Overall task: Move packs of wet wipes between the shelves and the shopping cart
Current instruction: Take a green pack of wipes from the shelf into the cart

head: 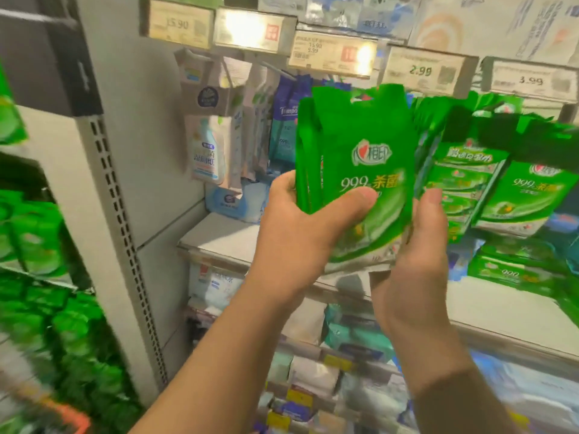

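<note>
Packs of wipes (360, 170), several together, gripped by left hand (300, 233) and right hand (416, 245) before the shelf (219, 236); cart unseen, placement outstanding.

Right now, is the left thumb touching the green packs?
Touching. The head view shows the left hand gripping the green packs, its thumb pressed flat across the front pack, no gap showing.

I see warm overhead light glaring off two price tags (332, 53). Motion blur smears the left shelves (37, 277) and lower edges; the centre stays sharper.
</note>
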A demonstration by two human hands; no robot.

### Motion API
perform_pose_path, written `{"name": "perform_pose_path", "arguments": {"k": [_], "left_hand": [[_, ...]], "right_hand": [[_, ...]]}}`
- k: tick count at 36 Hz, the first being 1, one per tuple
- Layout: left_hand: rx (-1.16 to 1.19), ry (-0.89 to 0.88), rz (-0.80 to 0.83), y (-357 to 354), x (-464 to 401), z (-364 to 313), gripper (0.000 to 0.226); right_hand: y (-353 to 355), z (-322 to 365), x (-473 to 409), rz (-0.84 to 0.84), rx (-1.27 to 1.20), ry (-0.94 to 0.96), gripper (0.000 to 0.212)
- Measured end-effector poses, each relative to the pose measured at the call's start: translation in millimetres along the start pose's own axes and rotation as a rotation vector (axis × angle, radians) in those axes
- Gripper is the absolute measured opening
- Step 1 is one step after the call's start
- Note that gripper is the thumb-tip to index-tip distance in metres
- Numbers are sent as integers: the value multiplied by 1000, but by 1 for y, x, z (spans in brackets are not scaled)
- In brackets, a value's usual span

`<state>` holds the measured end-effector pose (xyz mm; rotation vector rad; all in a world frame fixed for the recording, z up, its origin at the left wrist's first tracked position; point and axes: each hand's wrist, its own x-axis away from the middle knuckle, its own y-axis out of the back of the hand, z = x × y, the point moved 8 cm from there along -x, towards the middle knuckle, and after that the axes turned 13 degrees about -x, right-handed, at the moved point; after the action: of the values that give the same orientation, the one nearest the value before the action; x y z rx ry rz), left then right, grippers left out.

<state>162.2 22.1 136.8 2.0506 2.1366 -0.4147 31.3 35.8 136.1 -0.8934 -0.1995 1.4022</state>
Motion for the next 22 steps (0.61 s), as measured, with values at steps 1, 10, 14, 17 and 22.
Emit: {"name": "perform_pose_path", "arguments": {"k": [1, 10, 14, 17, 22], "left_hand": [[36, 22, -41, 8, 9, 6, 85], [56, 51, -510, 97, 111, 21, 90], [-161, 86, -703, 146, 156, 20, 84], [-235, 133, -772, 187, 184, 16, 100], [-62, 120, -706, 258, 225, 10, 88]], "right_hand": [[0, -8, 10, 15, -27, -41, 72], [-59, -101, 128, 212, -474, -589, 54], [-105, -129, 173, 239, -613, -776, 57], [-130, -148, 198, 265, -590, -860, 50], [-170, -180, 234, 385, -429, -948, 71]]}}
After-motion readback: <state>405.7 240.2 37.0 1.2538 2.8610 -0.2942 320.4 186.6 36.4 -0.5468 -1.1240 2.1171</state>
